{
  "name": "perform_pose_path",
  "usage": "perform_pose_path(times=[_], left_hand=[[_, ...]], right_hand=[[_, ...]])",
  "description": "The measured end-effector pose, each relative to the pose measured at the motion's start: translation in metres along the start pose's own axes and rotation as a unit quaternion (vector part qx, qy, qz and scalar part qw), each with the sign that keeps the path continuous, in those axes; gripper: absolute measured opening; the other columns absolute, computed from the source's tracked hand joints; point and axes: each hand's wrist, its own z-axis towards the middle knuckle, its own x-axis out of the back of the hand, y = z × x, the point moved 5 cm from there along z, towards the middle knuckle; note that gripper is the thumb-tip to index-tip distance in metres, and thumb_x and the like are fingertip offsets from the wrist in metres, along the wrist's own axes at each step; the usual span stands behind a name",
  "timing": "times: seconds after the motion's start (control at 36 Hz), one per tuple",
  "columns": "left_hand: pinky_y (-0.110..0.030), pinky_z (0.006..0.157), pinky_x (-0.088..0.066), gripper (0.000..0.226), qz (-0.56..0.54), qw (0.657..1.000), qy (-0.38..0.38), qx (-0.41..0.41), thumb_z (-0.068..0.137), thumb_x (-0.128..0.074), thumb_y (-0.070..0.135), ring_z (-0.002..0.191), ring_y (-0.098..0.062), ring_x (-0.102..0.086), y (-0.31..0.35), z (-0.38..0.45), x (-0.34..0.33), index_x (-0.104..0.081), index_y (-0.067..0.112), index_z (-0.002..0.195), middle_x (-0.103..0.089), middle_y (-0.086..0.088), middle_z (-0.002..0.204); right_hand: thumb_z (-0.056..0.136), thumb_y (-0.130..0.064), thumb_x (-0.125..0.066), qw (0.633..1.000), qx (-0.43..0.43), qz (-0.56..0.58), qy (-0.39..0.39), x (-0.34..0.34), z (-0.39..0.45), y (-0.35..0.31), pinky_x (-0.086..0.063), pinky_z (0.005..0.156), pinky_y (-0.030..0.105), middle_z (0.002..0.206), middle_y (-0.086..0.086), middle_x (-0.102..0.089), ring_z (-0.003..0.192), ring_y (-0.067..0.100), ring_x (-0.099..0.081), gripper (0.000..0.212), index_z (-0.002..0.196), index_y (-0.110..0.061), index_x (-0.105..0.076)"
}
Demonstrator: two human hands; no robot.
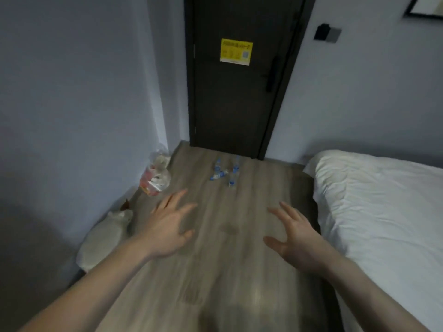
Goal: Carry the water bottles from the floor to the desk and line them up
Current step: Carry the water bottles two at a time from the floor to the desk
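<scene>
Wood-look floor [239, 212] runs straight ahead to a dark door [239, 92] with a yellow sticker [236, 52] on it, pale walls either side, and it's all pretty dim and a bit smeary. So the bottles [225, 171] are sitting in a little cluster on the floor right near the foot of the door, clear plastic with blue labels and caps; at least one looks tipped on its side, but they're too small and blurry to count properly. Both arms are stretched out in front, bare forearms coming up from the bottom corners. Left hand [169, 226] is palm down with the fingers spread wide, holding nothing, and right hand [296, 238] is the same deal, fingers fanned out and thumb sticking inward, also holding nothing. Both hands are well short of the bottles, with a good stretch of bare floor between. Over on the left against the wall there's a clear plastic bag [155, 177] with something red and white inside, and nearer to me a white slipper-looking thing [105, 238] lying along the wall, can't really tell what it is. Right side is a bed [383, 212] with rumpled white bedding, its corner close to the right hand. Up on the right wall there's a dark switch plate [327, 33] and the corner of a frame [424, 7].
</scene>
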Motion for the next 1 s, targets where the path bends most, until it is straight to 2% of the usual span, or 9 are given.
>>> perform_pose_path(times=[0.17,0.31,0.44,0.56,0.67,0.75,0.89,1.0], left_hand=[[-0.04,0.124,-0.012,0.071,-0.009,0.998,-0.018,-0.057,0.09,-0.056,0.052,0.152,-0.021,-0.003,0.041,0.132,0.007,-0.028,0.038,0.154,0.004,0.005,0.166],[-0.041,0.124,-0.014,0.071,-0.014,0.998,-0.018,-0.056,0.09,-0.054,0.054,0.152,-0.02,-0.002,0.046,0.224,-0.003,-0.027,0.039,0.154,0.004,0.006,0.166],[-0.037,0.124,-0.012,0.071,-0.013,0.999,-0.027,-0.014,0.089,-0.056,0.054,0.152,-0.02,-0.004,0.039,0.301,-0.014,-0.028,0.04,0.153,0.002,0.006,0.165],[-0.037,0.124,-0.014,0.071,-0.029,0.998,-0.023,0.049,0.089,-0.056,0.057,0.152,-0.02,-0.004,0.033,0.351,-0.015,-0.027,0.043,0.153,0.001,0.007,0.165],[-0.033,0.123,-0.013,0.073,-0.031,0.996,-0.026,0.083,0.089,-0.059,0.051,0.152,-0.02,-0.006,0.029,0.393,-0.011,-0.027,0.041,0.153,0.0,0.003,0.165],[-0.029,0.12,-0.011,0.07,-0.046,0.994,-0.001,0.101,0.089,-0.06,0.05,0.152,-0.018,-0.006,0.018,0.421,-0.011,-0.03,0.04,0.152,-0.007,0.002,0.165],[-0.029,0.12,-0.006,0.069,-0.043,0.987,-0.014,0.156,0.092,-0.052,0.056,0.153,-0.015,0.001,-0.017,0.481,-0.028,-0.022,0.044,0.153,0.007,0.007,0.165],[-0.033,0.121,-0.01,0.069,-0.056,0.982,-0.025,0.176,0.092,-0.052,0.057,0.153,-0.018,0.0,-0.043,0.546,-0.04,-0.021,0.046,0.152,0.008,0.009,0.165]], right_hand=[[0.085,-0.064,-0.062,0.999,-0.032,0.009,0.024,0.036,0.082,0.062,-0.02,0.122,0.043,0.167,-0.007,-0.007,0.154,0.024,-0.007,0.083,0.154,-0.046,-0.02],[0.087,-0.061,-0.061,0.999,-0.032,0.022,0.017,0.057,0.169,0.103,-0.015,0.121,0.04,0.167,-0.007,-0.006,0.154,0.025,-0.003,0.081,0.154,-0.045,-0.019],[0.087,-0.059,-0.061,1.0,-0.007,0.012,-0.015,0.081,0.265,0.141,-0.015,0.121,0.038,0.167,-0.007,-0.004,0.154,0.025,-0.003,0.082,0.155,-0.042,-0.018],[0.088,-0.059,-0.061,0.999,0.023,0.002,-0.046,0.11,0.346,0.163,-0.018,0.123,0.043,0.167,-0.007,-0.002,0.154,0.025,-0.003,0.082,0.155,-0.043,-0.016],[0.091,-0.053,-0.062,0.996,0.044,-0.022,-0.079,0.129,0.424,0.165,-0.017,0.124,0.043,0.167,-0.003,-0.002,0.154,0.027,-0.002,0.081,0.157,-0.038,-0.017],[0.09,-0.052,-0.062,0.993,0.072,-0.016,-0.094,0.136,0.475,0.157,-0.021,0.123,0.042,0.167,-0.004,-0.003,0.154,0.024,-0.004,0.08,0.156,-0.038,-0.018],[0.091,-0.051,-0.061,0.988,0.091,-0.028,-0.122,0.141,0.558,0.157,-0.018,0.123,0.04,0.168,-0.004,-0.002,0.154,0.025,-0.001,0.08,0.157,-0.038,-0.017],[0.092,-0.05,-0.06,0.987,0.087,-0.035,-0.134,0.143,0.627,0.169,-0.016,0.122,0.038,0.168,-0.006,0.001,0.154,0.026,0.001,0.079,0.156,-0.039,-0.014]])
